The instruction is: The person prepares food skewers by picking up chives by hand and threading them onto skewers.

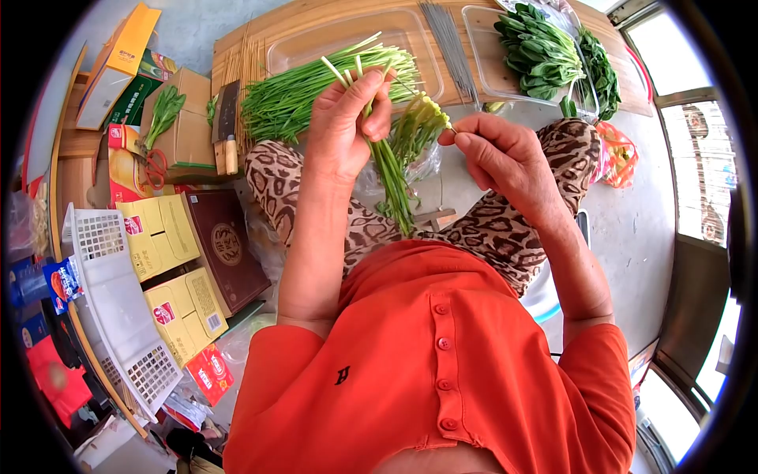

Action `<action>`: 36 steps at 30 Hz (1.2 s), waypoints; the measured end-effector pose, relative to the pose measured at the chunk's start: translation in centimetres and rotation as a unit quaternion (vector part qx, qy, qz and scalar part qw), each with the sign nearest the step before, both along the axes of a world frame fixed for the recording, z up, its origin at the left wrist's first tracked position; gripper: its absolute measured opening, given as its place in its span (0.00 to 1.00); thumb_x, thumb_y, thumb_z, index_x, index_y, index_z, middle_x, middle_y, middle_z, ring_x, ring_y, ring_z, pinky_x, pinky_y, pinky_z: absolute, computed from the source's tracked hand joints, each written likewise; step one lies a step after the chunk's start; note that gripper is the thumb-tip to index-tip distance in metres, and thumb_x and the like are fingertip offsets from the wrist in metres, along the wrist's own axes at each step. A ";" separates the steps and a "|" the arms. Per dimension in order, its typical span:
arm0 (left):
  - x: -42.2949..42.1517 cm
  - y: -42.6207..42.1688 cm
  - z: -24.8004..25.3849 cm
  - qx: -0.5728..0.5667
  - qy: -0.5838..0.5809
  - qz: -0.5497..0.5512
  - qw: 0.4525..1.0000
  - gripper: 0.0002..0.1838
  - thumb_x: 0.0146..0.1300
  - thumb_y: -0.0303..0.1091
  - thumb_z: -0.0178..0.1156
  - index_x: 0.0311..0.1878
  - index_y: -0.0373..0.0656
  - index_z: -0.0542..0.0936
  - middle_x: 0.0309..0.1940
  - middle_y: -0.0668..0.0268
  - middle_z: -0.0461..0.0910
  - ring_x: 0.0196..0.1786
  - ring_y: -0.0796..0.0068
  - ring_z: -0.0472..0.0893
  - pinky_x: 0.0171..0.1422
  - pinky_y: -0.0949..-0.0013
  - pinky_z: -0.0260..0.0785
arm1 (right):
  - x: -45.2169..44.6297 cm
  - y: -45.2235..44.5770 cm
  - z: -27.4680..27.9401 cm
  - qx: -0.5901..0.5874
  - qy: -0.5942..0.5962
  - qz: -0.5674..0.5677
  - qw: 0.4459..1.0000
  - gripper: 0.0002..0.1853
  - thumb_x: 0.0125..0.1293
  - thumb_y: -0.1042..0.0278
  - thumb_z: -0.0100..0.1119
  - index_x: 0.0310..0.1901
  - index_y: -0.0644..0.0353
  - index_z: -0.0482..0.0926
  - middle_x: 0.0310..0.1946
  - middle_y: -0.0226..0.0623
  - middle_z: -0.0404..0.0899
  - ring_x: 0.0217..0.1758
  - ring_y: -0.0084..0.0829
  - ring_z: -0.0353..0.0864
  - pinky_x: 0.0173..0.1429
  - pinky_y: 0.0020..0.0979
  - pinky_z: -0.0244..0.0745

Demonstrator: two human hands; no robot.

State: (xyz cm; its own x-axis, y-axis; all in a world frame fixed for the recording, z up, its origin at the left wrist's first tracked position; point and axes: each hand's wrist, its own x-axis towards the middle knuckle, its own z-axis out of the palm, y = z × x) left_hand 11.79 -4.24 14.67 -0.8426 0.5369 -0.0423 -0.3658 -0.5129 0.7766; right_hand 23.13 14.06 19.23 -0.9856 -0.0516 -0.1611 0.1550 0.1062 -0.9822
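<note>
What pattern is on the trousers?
Brown and black leopard-style spots on a paler ground; the trousers show best in the head view.

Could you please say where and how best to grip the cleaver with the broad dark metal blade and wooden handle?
Probably by its wooden handle, from the near side, with the left hand once free of green stems: the handle is the near end, the broad dark blade the far one.

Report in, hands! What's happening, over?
Left hand gripping green stalks. Right hand pinched beside curled greens. Knife off left, touching neither hand.

Downward head view, hands (pixel 351 126) near.
</note>
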 end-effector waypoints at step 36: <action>-1.2 -1.4 -1.9 -0.173 0.166 0.100 0.966 0.22 0.70 0.46 0.52 0.53 0.35 0.77 0.24 0.76 0.65 0.24 0.86 0.62 0.28 0.78 0.57 | -0.9 0.2 -1.2 -0.049 0.001 -0.018 0.999 0.12 0.72 0.63 0.49 0.43 0.62 0.78 0.14 0.17 0.62 0.15 0.10 0.56 0.19 0.16 0.46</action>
State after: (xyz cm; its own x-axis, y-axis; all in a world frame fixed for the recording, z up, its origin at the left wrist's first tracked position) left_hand 10.57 -5.64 12.78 -0.9258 0.3644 0.1001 0.0123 -0.2357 0.9717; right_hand 22.22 14.22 18.04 -0.9876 -0.0314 -0.1541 0.1541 0.0039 -0.9881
